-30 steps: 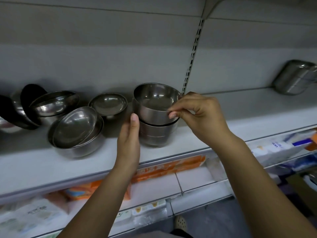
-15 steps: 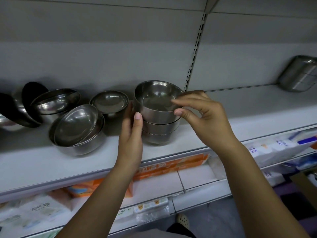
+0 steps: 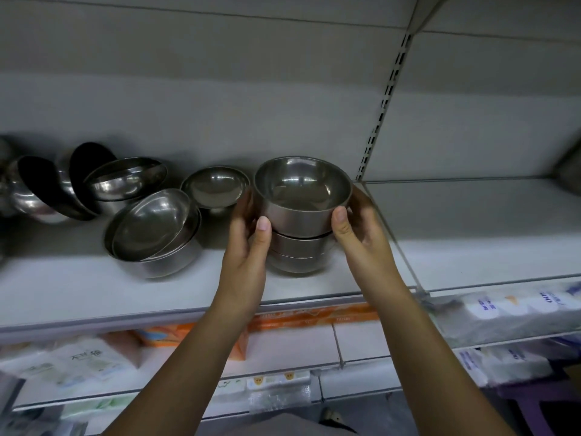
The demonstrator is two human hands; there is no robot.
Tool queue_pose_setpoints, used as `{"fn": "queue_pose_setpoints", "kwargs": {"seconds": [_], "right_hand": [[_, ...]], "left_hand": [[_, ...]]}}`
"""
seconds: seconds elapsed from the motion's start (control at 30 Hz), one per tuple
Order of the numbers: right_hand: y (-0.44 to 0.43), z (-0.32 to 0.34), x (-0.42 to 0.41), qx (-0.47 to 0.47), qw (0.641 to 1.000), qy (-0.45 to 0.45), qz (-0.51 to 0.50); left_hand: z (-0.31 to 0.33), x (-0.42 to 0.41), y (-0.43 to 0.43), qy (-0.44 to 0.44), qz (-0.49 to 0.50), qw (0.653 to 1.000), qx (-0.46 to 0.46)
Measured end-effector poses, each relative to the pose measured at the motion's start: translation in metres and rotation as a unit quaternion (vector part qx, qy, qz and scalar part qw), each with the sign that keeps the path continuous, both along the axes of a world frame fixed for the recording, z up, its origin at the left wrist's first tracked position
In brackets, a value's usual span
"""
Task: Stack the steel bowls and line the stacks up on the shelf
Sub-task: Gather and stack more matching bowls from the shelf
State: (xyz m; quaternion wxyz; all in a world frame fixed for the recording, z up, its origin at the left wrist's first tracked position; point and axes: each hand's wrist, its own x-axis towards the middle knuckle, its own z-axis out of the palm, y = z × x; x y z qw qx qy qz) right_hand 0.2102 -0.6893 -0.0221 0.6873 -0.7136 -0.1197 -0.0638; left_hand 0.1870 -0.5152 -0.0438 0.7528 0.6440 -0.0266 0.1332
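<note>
Right hand [image 3: 361,237], left hand [image 3: 246,250] now round stack [image 3: 298,225]

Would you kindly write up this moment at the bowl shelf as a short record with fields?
bowl stack: three steel bowls nested, upright
shelf: white, holds all the bowls
left hand: grips the stack's left side, thumb in front
right hand: grips its right side, thumb in front
nested pair: two bowls, tilted, left of the stack, apart from it
small bowl: behind, left of the stack
leaning bowls: several on edge, far left, unstacked
</note>
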Motion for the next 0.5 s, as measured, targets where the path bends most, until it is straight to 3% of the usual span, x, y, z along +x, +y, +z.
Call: {"fn": "queue_pose_setpoints", "kwargs": {"seconds": [0.5], "right_hand": [[-0.005, -0.010, 0.002, -0.036, 0.998, 0.044, 0.029]], "left_hand": [[-0.007, 0.005, 0.001, -0.039, -0.043, 0.998, -0.016]]}}
